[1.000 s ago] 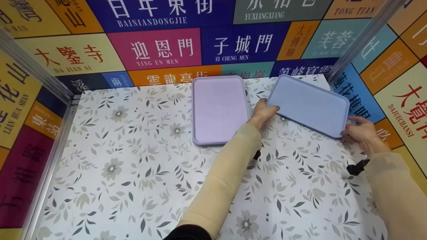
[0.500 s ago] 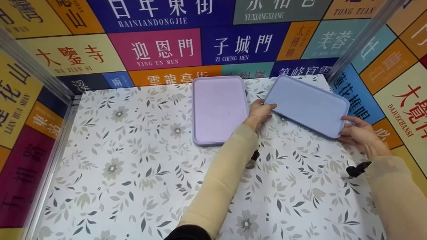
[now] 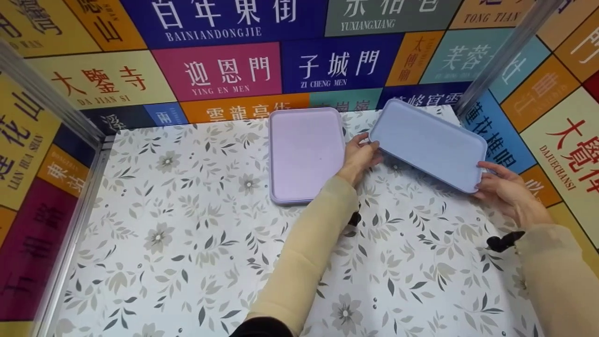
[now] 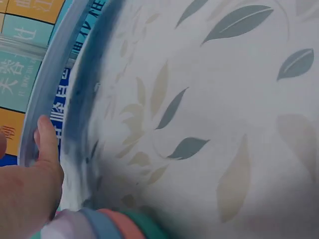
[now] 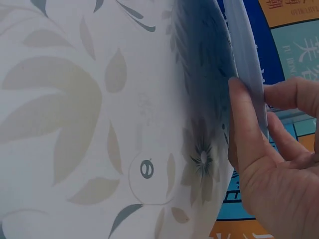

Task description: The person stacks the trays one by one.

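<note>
A pale blue rectangular tray (image 3: pixel 430 145) hangs at an angle at the back right, a little above the patterned tablecloth. My left hand (image 3: pixel 359 159) pinches its left corner, and my right hand (image 3: pixel 510 194) grips the right corner. In the right wrist view, the fingers (image 5: pixel 249 119) are on either side of the tray's rim (image 5: pixel 246 55), and a shadow lies on the cloth below. A lilac tray (image 3: pixel 306 154) lies just left of my left hand. Stacked coloured rims (image 4: pixel 114 224) show low in the left wrist view.
White cloth with grey leaves and flowers (image 3: pixel 187 224) covers the table. Printed sign panels (image 3: pixel 215 70) stand along the back and both sides, with a metal post (image 3: pixel 505 51) at the back right corner. My left forearm (image 3: pixel 304 252) reaches across the table's middle.
The blue tray has risen slightly off the cloth and shifted a little left. My left hand has moved left with its corner; the lilac tray stays in place.
</note>
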`<state>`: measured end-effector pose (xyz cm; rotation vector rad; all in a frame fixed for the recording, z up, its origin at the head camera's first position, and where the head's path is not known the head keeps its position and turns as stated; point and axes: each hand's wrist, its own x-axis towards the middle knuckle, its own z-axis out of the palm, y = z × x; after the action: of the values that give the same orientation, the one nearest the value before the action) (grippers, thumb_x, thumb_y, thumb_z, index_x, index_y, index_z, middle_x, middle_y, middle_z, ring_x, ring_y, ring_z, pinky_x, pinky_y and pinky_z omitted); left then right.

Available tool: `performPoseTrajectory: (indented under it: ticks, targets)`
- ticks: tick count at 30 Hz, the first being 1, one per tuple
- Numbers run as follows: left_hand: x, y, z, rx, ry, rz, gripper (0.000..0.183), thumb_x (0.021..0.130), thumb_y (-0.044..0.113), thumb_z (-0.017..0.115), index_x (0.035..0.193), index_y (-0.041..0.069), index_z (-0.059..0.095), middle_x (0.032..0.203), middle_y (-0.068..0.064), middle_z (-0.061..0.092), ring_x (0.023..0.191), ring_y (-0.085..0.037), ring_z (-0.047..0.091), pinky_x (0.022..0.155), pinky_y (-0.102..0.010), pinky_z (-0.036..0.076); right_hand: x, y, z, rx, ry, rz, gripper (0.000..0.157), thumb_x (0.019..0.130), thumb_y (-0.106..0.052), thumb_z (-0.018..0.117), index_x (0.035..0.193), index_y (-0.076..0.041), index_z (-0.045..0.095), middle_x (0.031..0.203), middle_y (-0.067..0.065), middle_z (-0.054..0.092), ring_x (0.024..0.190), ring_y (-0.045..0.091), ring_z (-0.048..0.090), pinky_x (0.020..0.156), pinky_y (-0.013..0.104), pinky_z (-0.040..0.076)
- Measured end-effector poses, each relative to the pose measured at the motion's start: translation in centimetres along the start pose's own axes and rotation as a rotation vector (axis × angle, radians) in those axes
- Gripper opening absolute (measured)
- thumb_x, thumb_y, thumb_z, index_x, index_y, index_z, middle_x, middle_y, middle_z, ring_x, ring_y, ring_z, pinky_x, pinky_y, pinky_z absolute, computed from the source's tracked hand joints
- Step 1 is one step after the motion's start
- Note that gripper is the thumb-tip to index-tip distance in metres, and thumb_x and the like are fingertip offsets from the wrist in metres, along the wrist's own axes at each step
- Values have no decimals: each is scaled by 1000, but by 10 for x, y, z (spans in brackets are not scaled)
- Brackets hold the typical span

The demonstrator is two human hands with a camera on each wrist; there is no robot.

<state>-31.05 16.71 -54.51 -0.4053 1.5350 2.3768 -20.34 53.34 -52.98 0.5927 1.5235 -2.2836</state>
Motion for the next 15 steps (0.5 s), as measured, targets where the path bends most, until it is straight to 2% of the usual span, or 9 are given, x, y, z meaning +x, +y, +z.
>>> performPoseTrajectory:
  ticks: [2, 6, 8, 12, 15]
  targets:
    - [-3, 5, -1, -4, -24, -5, 48, 107, 2, 69, 154, -3, 60, 99, -6, 66, 113, -41, 79, 102, -57, 67, -3, -2, 0, -11, -6, -24, 60, 103, 22, 57, 137, -23, 76, 115, 2, 80, 100, 21, 79, 85, 40, 72]
    - [-6, 14, -5, 1, -65, -7, 43, 108, 2, 67, 151, -4, 63, 104, -11, 71, 116, -41, 80, 105, -57, 65, -11, -4, 1, -45, -27, -89, 59, 104, 21, 56, 139, -22, 74, 116, 2, 80, 99, 21, 78, 82, 38, 72]
    - [-8, 18, -9, -2, -75, -11, 44, 108, 1, 66, 152, -4, 63, 111, -16, 76, 117, -40, 80, 106, -55, 65, -14, -5, 3, -23, -50, -125, 57, 105, 21, 54, 140, -19, 73, 118, 3, 81, 100, 23, 80, 82, 38, 72]
    - [-10, 25, -23, -25, -67, -27, 47, 107, 1, 64, 154, -3, 63, 123, -23, 81, 111, -34, 83, 106, -51, 65, -17, -4, 14, 66, -110, -177, 52, 107, 20, 51, 141, -13, 71, 123, 8, 82, 104, 27, 82, 85, 41, 72]
    - [-11, 30, -34, -51, -36, -14, 49, 108, 2, 64, 156, -3, 61, 124, -23, 81, 99, -27, 82, 105, -49, 66, -14, -2, 27, 98, -146, -197, 50, 107, 20, 51, 141, -11, 70, 126, 10, 83, 104, 29, 82, 85, 42, 72]
